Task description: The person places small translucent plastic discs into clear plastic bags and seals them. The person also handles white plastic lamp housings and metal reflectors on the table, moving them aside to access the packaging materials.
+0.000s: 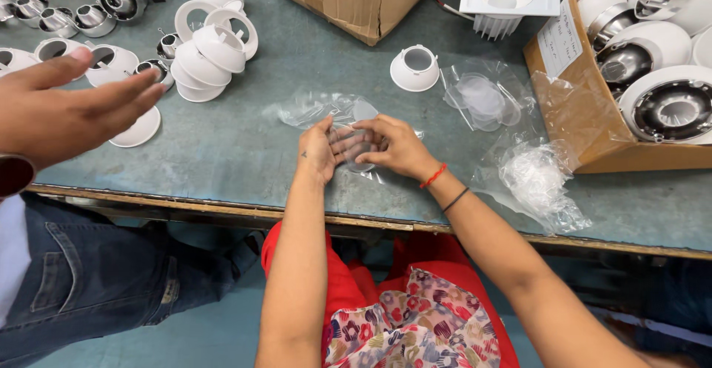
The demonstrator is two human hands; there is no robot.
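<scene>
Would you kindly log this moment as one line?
left hand: on clear disc | right hand: pinching clear disc | plastic bag: behind hands | white cup: upright, apart | co-worker's hand: left, open

Bare forearms, red thread bracelet [433,176] and thin black band [455,199] on the right wrist, red floral-patterned clothing [415,316].

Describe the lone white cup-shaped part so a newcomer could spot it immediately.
Start at the open cardboard box at the table's far edge. Just nearer, right of its corner, a single white cone-shaped reflector stands alone on the grey tabletop. Unlike the stacked white rings to the left, it has no neighbours touching it.
</scene>
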